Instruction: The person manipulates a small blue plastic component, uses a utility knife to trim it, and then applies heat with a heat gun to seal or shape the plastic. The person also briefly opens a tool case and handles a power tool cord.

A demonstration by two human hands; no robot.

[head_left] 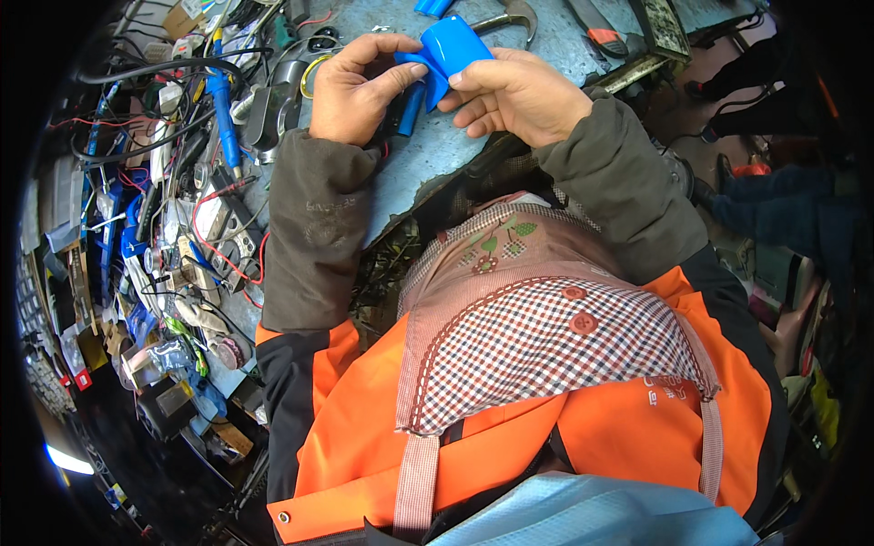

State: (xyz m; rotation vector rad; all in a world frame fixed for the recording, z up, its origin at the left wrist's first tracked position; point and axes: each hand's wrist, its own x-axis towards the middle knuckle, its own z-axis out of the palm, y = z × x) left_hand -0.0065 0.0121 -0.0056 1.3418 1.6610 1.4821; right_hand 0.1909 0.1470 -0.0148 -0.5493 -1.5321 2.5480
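Note:
At the top middle, both hands meet on a glossy blue plastic sleeve [458, 47] with a rounded body and a loose flap on its left side. My left hand [357, 96] pinches that flap between thumb and fingertips. Around the right side of the sleeve, my right hand [533, 96] has its thumb and forefinger closed, with the other fingers curled loosely below. What lies inside the sleeve, if anything, is hidden. Just under the hands, a blue cylinder [411, 111] rests on the worn light-blue bench [410, 173]. More blue cylinders [433, 6] lie at the top edge.
Beyond my right hand lies a tool with a curved metal head [521, 16] and a grey-handled tool with an orange part [605, 38]. Leftward, cables, a blue pen-shaped tool [221, 105] and a yellow ring [314, 77] crowd the bench. Dark-clothed legs [774, 196] show at right.

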